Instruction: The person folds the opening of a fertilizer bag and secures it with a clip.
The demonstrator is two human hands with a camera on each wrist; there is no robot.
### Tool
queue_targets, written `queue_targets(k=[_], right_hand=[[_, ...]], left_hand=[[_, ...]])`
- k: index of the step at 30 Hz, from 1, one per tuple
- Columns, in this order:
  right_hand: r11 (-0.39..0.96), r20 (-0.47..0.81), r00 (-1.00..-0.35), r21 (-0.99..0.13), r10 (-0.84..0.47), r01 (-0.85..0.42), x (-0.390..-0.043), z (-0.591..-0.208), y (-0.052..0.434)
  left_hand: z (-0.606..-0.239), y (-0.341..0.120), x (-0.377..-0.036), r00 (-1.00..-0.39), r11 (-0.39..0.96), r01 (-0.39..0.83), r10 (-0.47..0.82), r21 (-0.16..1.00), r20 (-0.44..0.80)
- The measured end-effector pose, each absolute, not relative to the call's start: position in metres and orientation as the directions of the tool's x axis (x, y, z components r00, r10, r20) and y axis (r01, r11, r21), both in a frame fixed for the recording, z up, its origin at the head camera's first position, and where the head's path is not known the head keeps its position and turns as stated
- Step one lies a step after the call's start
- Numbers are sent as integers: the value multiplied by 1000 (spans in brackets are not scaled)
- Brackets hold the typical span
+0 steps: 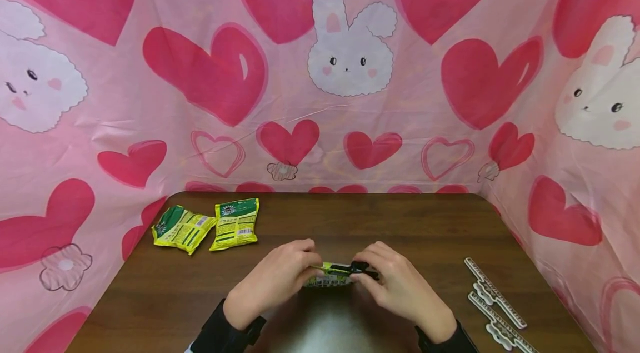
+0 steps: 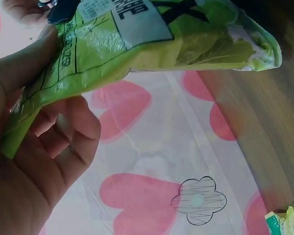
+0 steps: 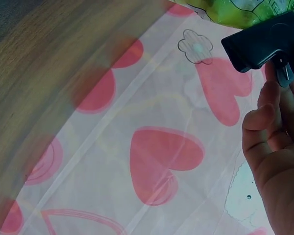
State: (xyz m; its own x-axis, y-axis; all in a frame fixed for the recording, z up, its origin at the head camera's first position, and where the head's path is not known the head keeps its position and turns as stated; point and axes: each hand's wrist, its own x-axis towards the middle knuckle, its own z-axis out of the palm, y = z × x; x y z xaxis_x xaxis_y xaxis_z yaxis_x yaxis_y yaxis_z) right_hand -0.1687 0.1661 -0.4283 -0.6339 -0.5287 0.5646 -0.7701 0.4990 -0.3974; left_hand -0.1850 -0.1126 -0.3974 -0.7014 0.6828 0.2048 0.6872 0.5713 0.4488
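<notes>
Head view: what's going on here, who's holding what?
A person's left hand holds a green-yellow packet while the right hand pinches a black clip at its edge. Can't tell whether the clip has clamped on. Two more packets lie far left on the wooden table; two white rulers lie at right.

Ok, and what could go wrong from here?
The wide black clip in the right hand might slip or sit crooked, since it's right at the edge of the glossy green-and-yellow plastic packet; I can't tell whether it's fully on. And the packet could twist or drop if the left hand, pinching one end, loosens.
</notes>
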Motion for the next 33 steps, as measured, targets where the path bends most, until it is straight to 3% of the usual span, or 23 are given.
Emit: queue_targets(k=[10, 18, 33], right_hand=[[528, 520, -674, -423, -524, -737, -169, -430, 168], [516, 486, -699, -471, -525, -715, -169, -428, 170], [424, 573, -613, -443, -544, -790, -166, -421, 174]], left_hand=[[-395, -112, -186, -696, 528, 674, 688, 517, 206], [-396, -112, -186, -697, 533, 682, 681, 501, 223], [-395, -111, -181, -662, 518, 738, 679, 433, 317]])
